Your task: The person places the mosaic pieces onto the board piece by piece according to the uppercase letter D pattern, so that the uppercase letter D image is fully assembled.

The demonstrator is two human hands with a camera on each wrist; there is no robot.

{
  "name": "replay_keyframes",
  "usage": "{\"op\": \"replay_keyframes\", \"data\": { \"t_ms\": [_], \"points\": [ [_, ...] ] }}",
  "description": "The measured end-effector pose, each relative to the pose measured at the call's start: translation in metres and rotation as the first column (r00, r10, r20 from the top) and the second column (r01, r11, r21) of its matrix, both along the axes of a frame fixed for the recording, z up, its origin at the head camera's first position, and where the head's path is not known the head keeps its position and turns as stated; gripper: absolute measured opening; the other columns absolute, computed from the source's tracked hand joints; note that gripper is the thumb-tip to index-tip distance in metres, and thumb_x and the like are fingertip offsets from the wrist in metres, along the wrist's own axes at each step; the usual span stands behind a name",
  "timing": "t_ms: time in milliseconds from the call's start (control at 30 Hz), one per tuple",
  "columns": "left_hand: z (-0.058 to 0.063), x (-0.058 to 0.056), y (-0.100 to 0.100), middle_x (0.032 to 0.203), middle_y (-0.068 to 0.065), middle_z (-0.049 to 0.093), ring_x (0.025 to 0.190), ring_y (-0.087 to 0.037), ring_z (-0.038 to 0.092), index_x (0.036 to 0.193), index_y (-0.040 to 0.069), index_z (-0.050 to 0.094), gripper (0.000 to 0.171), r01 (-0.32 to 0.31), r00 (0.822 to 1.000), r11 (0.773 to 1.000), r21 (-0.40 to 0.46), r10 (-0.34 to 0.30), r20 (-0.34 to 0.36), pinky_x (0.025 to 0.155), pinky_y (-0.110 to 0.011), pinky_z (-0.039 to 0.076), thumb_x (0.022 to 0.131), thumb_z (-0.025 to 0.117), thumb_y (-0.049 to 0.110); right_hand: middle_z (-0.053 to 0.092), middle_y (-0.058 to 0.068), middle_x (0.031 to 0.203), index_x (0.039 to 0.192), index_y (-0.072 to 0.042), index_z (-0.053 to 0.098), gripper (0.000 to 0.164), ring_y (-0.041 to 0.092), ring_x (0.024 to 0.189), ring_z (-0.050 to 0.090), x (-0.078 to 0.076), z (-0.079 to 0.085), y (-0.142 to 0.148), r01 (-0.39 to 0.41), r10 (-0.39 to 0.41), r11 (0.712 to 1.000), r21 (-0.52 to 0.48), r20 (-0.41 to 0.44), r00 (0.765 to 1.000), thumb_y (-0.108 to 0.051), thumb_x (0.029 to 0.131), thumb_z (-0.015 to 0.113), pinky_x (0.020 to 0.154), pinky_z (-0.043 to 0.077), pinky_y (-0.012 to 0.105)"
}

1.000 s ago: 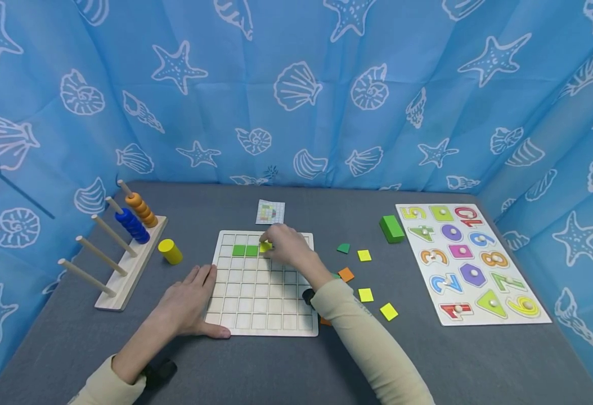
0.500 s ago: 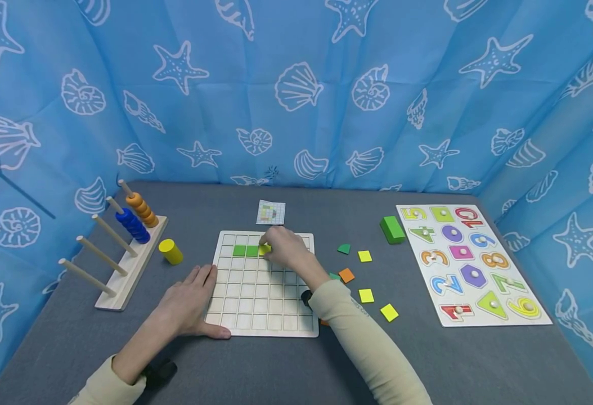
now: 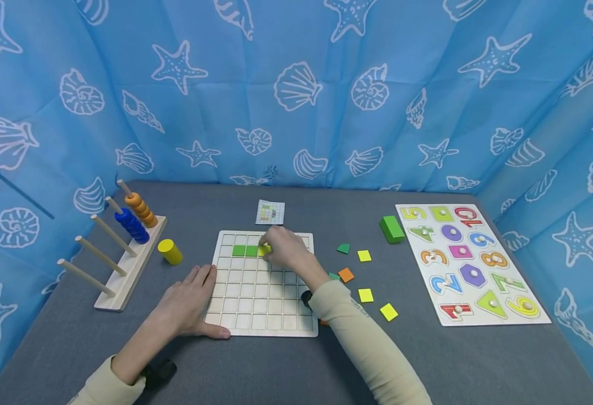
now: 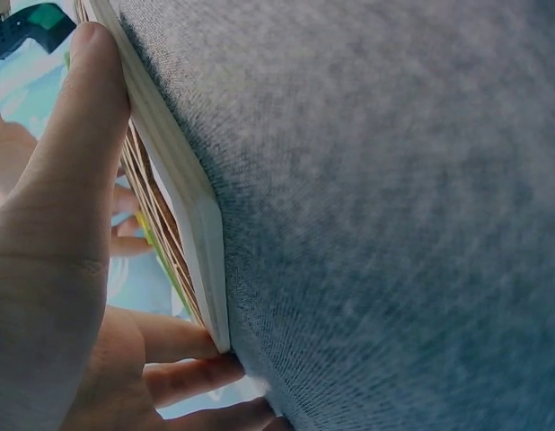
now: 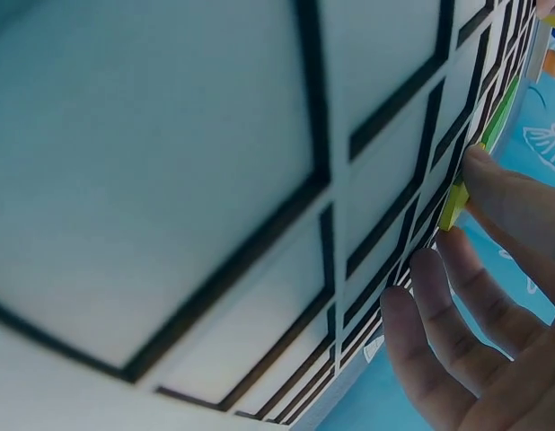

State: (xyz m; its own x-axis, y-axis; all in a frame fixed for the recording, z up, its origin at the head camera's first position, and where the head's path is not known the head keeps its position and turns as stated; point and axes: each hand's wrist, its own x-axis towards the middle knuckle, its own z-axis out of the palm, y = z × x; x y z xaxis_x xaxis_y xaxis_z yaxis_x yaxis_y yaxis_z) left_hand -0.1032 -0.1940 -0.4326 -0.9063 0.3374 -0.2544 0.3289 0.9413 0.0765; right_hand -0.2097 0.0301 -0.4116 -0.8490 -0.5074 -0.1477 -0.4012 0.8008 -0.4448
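Observation:
A pale wooden grid board lies in the middle of the table in the head view. Two green square tiles sit side by side in its second row from the far edge. Directly right of them is a yellow square tile, which my right hand pinches between thumb and fingertips. The right wrist view shows this yellow tile tilted against the grid, the other fingers spread beneath it. My left hand rests along the board's left edge, its thumb at the near corner and its fingers farther up the side.
Loose yellow tiles, an orange tile and green pieces lie right of the board. A patterned card is behind it. A peg stacker and yellow cylinder stand left; a green block and number puzzle lie right.
My right hand has shifted slightly left and toward me, bringing the yellow tile up beside the green ones. My left hand has stayed in place.

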Motion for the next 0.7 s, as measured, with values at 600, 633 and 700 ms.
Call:
{"op": "replay_keyframes", "data": {
  "t_ms": [600,633,700],
  "points": [
    [0.000,0.000,0.000,0.157,-0.030,0.039,0.142,-0.053,0.043,0.155,-0.009,0.032,0.142,-0.008,1.000,1.000,-0.003,0.008,0.016,0.099,-0.067,0.050,0.059,0.075,0.087,0.072,0.010,0.120,0.121,-0.008,0.076,0.028,0.025,0.112,0.064,0.004,0.001,0.006,-0.026,0.025,0.999,-0.019,-0.019,0.999,-0.004,0.094,0.070,0.087,0.056,0.039],
    [0.000,0.000,0.001,0.157,-0.030,0.039,0.142,-0.053,0.043,0.154,-0.009,0.032,0.142,-0.008,1.000,1.000,-0.004,0.008,0.016,0.099,-0.067,0.050,0.059,0.075,0.087,0.072,0.010,0.120,0.121,-0.008,0.076,0.028,0.025,0.112,0.064,0.004,0.001,0.008,-0.024,0.024,0.999,-0.024,-0.022,0.999,-0.005,0.094,0.070,0.087,0.056,0.039],
    [0.001,0.000,0.001,0.157,-0.030,0.039,0.142,-0.053,0.043,0.154,-0.009,0.032,0.142,-0.008,1.000,1.000,-0.006,0.008,0.015,0.099,-0.067,0.050,0.059,0.075,0.087,0.072,0.010,0.121,0.122,-0.008,0.075,0.027,0.025,0.113,0.065,0.005,0.003,0.011,-0.022,0.021,0.999,-0.031,-0.031,0.999,-0.007,0.095,0.070,0.089,0.056,0.039]
  ]
}}
